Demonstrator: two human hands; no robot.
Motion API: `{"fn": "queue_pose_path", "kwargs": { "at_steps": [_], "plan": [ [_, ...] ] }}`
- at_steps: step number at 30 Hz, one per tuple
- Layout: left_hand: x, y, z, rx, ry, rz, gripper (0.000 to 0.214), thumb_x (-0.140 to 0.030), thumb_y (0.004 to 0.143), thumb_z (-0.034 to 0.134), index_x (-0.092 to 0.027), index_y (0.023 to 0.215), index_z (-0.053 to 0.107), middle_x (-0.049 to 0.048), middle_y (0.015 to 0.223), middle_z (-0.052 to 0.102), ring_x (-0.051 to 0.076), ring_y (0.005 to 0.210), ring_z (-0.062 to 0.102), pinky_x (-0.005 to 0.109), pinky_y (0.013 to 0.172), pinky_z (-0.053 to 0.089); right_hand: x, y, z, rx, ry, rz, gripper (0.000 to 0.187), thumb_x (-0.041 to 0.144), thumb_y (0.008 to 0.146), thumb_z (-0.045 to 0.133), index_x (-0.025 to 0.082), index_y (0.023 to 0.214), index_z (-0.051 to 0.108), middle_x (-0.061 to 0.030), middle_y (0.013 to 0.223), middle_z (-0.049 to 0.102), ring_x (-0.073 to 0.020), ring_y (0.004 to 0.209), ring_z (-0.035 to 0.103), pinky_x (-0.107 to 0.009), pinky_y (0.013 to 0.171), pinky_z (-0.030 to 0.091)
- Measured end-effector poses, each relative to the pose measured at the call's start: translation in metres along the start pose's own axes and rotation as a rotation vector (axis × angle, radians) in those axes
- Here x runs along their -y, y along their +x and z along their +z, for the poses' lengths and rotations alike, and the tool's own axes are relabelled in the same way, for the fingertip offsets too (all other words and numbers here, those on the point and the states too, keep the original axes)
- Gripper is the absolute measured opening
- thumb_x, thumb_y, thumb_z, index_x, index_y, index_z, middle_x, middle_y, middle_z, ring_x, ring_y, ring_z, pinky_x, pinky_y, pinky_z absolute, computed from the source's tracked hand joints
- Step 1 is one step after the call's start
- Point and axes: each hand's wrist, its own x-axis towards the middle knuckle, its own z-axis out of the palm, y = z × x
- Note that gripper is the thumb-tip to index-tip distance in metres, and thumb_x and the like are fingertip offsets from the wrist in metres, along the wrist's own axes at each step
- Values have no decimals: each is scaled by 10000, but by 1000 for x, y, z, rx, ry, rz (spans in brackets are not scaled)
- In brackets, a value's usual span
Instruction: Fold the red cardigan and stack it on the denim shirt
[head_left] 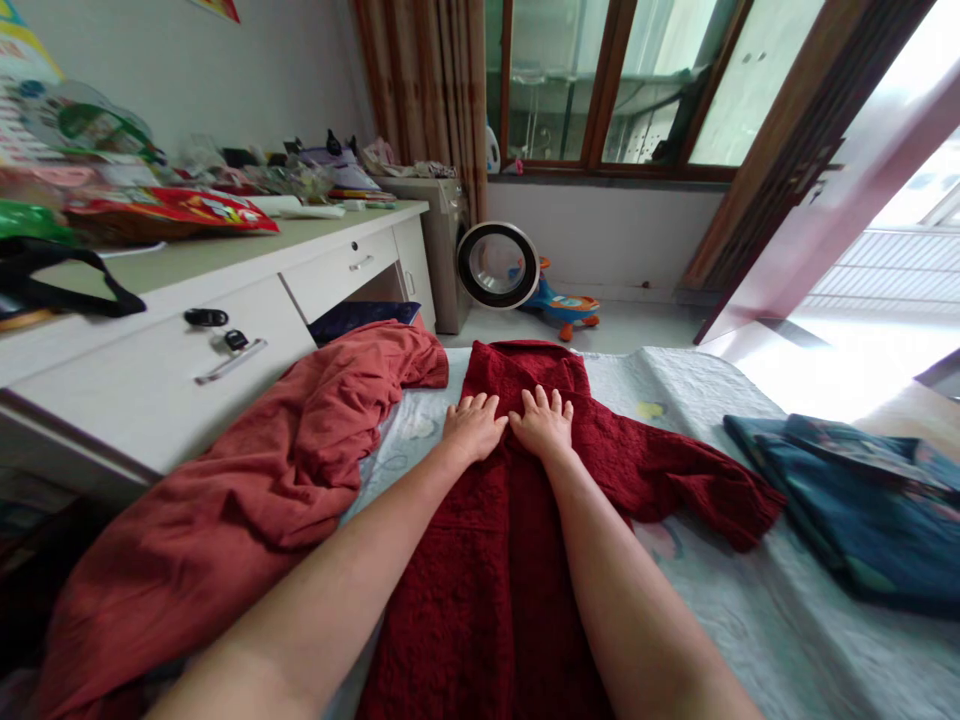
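A dark red textured garment (517, 520) lies spread lengthwise on the pale bed cover (750, 600), one sleeve stretched out to the right. My left hand (474, 425) rests flat on its upper middle, fingers stretched out. Right beside it, almost touching, my right hand (544, 422) lies flat on the same cloth with fingers spread. Neither hand grips anything.
A crumpled rust-red cloth (247, 490) lies heaped on the bed's left side. A folded dark blue patterned cloth (847, 500) sits at the right. A cluttered white desk (150, 350) with drawers stands on the left. A round fan (499, 265) and a toy car (566, 305) are on the floor beyond.
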Motion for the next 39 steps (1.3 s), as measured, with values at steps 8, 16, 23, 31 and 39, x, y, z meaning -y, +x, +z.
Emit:
{"fn": "queue_pose_path", "kwargs": {
  "at_steps": [8,16,23,31,39],
  "plan": [
    [33,62,13,-32,36,94,548,-389,974,299,-150,1465,342,95,1566,311,223,1446,254,446,1188,165,2,0,0,-3,22,13,631,529,905,372,272,1481,349,-42,1588,249,-335,1458,123,-541,1151,68],
    [33,109,15,40,8,-11,563,-450,950,306,-213,1458,358,73,1568,312,275,1393,348,496,1096,324,2,0,-1,7,26,22,628,527,903,381,282,1481,349,-33,1591,245,-323,1461,119,-536,1152,75],
    [19,117,26,4,-34,-190,566,-481,937,287,-236,1436,392,91,1557,334,311,1405,310,537,1084,312,-2,1,-6,14,74,42,619,524,904,387,245,1457,394,-28,1579,276,-276,1454,168,-495,1167,107],
    [18,104,30,-136,-65,-217,539,-466,945,328,-211,1409,430,128,1532,366,298,1395,333,549,1109,274,-26,2,-11,-67,113,178,542,420,898,430,145,1360,495,-112,1539,350,-287,1435,239,-540,1162,112],
    [0,89,6,-219,-116,204,396,-224,952,335,-186,1273,563,76,1440,498,189,1341,422,360,1142,291,-13,2,-12,-211,169,-75,500,246,893,441,172,1386,461,-60,1555,330,-204,1443,232,-454,1184,125]
  ]
}}
